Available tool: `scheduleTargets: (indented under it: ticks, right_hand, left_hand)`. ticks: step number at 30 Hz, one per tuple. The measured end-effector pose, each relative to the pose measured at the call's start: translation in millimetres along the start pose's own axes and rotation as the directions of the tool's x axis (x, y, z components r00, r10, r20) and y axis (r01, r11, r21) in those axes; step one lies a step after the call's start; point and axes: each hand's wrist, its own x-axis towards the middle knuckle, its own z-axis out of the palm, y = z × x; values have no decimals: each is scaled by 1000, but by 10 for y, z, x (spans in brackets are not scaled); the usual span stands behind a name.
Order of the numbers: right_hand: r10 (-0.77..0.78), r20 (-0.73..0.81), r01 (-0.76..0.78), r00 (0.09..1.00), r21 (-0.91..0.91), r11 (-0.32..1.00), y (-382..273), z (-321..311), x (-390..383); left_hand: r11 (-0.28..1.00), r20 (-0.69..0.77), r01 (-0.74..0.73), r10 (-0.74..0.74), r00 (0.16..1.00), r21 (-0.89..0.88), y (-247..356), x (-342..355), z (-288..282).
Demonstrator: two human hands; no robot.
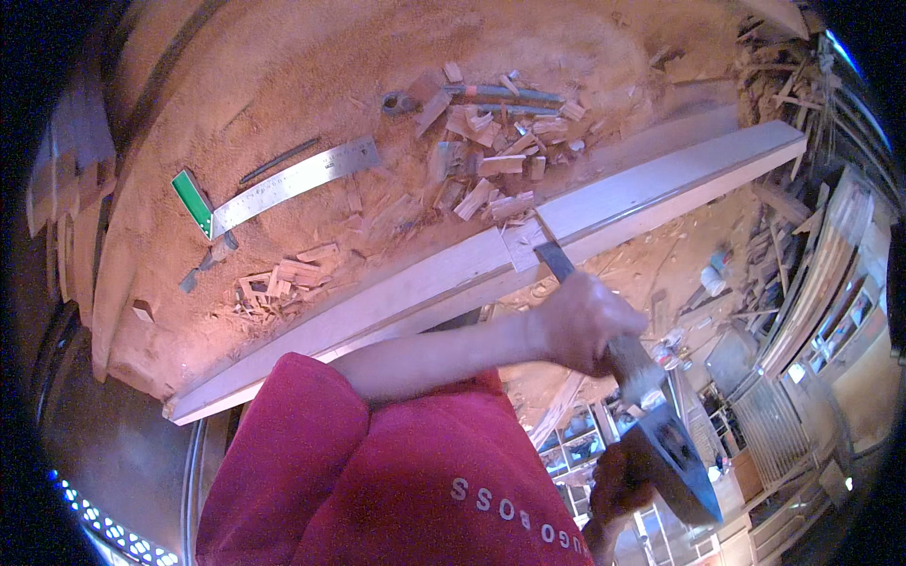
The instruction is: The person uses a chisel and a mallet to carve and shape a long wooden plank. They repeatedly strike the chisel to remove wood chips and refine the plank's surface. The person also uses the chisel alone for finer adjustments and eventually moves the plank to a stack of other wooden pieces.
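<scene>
My left hand (pixel 590 325) is closed round a chisel (pixel 557 262), its handle slanting down to the right. The blade's tip meets a shallow notch (pixel 519 245) cut across a long pale wooden beam (pixel 415 278). Lower right, my right hand (pixel 620 495), dark in shadow, is closed on a mallet-like tool (pixel 675 462) with a long dark block head. That head is close to the frayed end of the chisel handle; whether they touch I cannot tell. The right hand's grip is partly hidden.
The beam lies across a sawdust-covered work surface (pixel 311 75). Beyond it are a try square (pixel 297 184) with a green stock, a thin dark rod (pixel 280 160), wood chips (pixel 283 278) and a dark metal tool (pixel 510 92) among offcuts. Scrap wood (pixel 779 226) is piled at right.
</scene>
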Motion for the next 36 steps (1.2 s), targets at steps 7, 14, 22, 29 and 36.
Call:
scheduleTargets:
  ticks: [7, 14, 22, 29, 36]
  right_hand:
    - [-105, 10, 105, 994, -112, 988, -146, -23, 83]
    - [-242, 97, 260, 965, -284, 923, -40, -60, 28]
    - [-159, 254, 253, 954, -400, 881, 100, -133, -42]
    - [-195, 313, 313, 930, -390, 866, 62, 32, 89]
    - [-3, 228, 70, 974, -287, 955, -48, 75, 99]
  left_hand:
    - [999, -40, -9, 8, 999, -45, 113, 18, -8]
    - [1000, 13, 19, -19, 1000, -12, 40, -29, 9]
    - [1000, -36, 14, -13, 999, 18, -68, -58, 48]
    - [999, 2, 37, -37, 999, 11, -175, -92, 80]
    - [999, -7, 21, -21, 1000, 39, -209, -117, 113]
